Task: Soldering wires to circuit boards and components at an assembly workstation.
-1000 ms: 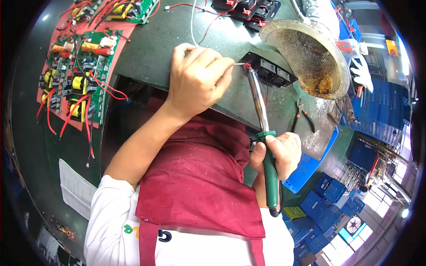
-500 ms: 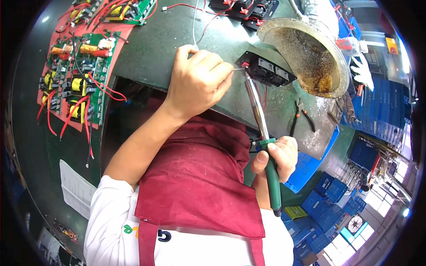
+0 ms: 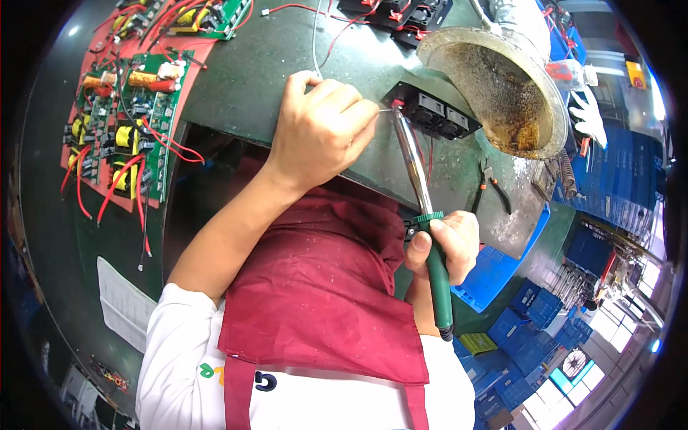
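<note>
My right hand (image 3: 459, 247) is closed around the green handle of a soldering iron (image 3: 415, 166). Its metal barrel slants up and away, and the tip meets a red part (image 3: 398, 104) at the left end of a black panel with two fans (image 3: 438, 117). In my closed left hand (image 3: 324, 130) is a thin grey solder wire (image 3: 314, 43). One stretch rises from behind the hand toward the far edge of view; a short end sticks out beside the fingers and reaches the iron's tip. Exactly where they touch is too small to tell.
Wide-mouthed metal fume hood (image 3: 548, 136) stands right of the panel, with pliers (image 3: 490, 188) lying below it. Green circuit boards (image 3: 154, 107) with red wires fill the left. More black fan panels (image 3: 401, 14) lie at the back. A blue tray (image 3: 494, 272) is beside my right hand.
The iron's handle and my right hand have shifted up slightly, with the tip staying at the red part. My left hand is nearly still.
</note>
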### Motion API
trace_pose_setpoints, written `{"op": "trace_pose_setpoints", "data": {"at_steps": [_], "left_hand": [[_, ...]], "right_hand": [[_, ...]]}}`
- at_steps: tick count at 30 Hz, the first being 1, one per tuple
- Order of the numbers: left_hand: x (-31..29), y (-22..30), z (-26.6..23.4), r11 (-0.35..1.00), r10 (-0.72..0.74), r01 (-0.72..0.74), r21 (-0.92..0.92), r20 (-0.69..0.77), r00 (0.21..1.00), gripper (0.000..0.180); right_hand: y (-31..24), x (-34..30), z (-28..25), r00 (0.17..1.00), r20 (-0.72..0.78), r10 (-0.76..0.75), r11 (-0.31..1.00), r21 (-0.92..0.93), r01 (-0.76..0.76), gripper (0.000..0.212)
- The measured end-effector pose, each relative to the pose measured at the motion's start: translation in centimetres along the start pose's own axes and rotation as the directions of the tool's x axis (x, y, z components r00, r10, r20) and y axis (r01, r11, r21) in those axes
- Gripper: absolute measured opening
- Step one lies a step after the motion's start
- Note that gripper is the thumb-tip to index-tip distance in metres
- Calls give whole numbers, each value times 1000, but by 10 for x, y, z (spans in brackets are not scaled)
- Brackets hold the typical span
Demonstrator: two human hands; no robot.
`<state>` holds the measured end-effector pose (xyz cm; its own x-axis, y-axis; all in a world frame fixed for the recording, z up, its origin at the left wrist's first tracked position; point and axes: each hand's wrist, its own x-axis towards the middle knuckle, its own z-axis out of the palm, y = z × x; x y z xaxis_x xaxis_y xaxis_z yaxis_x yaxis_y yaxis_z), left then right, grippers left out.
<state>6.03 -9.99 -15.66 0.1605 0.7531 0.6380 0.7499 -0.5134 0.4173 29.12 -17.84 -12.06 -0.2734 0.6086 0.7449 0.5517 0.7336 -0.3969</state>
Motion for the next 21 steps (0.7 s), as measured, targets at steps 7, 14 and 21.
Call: {"op": "trace_pose_setpoints", "data": {"at_steps": [7,14,21], "left_hand": [[1,1,-3,1000,-12,12,6,28,1000,10],[1,1,-2,1000,-10,10,12,24,1000,10],[1,-5,-2,994,-91,83,-65,-128,988,11]], "right_hand": [[-1,1,0,1000,-5,6,1000,3,-6,26],[-1,1,-1,1000,0,14,1000,-4,-14,25],[-3,-14,-19,994,-104,14,1000,11,-13,40]]}}
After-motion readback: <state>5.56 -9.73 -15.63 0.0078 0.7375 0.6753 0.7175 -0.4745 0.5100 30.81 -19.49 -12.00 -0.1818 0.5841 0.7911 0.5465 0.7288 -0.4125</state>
